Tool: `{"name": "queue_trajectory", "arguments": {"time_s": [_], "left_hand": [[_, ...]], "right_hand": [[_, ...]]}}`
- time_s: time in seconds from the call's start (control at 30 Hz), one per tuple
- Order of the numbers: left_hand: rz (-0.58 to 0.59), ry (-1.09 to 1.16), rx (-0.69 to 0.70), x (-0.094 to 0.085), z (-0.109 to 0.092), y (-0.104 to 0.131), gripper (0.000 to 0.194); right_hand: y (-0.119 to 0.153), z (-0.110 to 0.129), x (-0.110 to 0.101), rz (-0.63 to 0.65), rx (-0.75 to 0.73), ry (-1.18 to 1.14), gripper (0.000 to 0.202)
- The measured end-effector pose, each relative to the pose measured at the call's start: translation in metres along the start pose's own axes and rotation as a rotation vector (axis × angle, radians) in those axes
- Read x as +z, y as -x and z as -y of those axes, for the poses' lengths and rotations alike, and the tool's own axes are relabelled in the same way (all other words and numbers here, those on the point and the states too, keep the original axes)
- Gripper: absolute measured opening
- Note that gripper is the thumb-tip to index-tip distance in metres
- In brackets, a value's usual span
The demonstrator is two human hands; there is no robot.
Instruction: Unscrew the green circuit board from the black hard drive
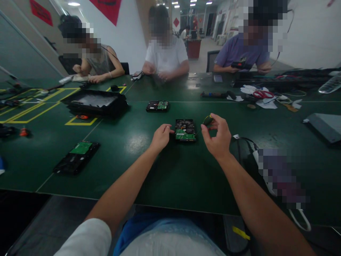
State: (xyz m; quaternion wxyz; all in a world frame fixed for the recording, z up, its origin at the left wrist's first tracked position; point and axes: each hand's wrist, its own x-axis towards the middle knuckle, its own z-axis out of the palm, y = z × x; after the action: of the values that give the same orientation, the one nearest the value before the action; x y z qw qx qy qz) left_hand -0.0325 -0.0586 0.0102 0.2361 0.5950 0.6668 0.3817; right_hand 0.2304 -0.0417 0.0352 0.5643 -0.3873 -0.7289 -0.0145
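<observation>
A hard drive (185, 131) lies on the green table in front of me, its green circuit board facing up. My left hand (161, 137) is at its left side, fingers curled, with the thumb and fingertips against that edge. In my right hand (218, 137), thumb and fingers pinch a small screwdriver (208, 121) with a dark green and yellow handle. Its thin shaft slants down to the left, toward the right edge of the drive; whether the tip touches cannot be made out.
Another hard drive (157, 106) lies behind, and a larger black unit with a green board (77, 156) to the left. A black tray (96, 101) stands back left. Scissors (263, 94), a cable (246, 138) and a grey box (326, 126) are rightward. Three people sit opposite.
</observation>
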Motion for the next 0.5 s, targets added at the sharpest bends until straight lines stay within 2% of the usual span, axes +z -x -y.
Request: {"name": "queue_trajectory", "arguments": {"time_s": [0.07,0.23,0.5], "left_hand": [[-0.075,-0.015,0.032,0.006,0.005,0.001,0.035],[-0.010,-0.063,0.207,0.008,0.012,0.010,0.027],[-0.018,-0.149,0.284,0.011,0.012,0.008,0.022]], "right_hand": [[0.000,0.000,0.000,0.010,0.007,-0.028,0.054],[0.000,-0.001,-0.002,-0.002,0.034,-0.039,0.054],[0.000,0.005,-0.002,0.017,0.020,-0.067,0.052]]}}
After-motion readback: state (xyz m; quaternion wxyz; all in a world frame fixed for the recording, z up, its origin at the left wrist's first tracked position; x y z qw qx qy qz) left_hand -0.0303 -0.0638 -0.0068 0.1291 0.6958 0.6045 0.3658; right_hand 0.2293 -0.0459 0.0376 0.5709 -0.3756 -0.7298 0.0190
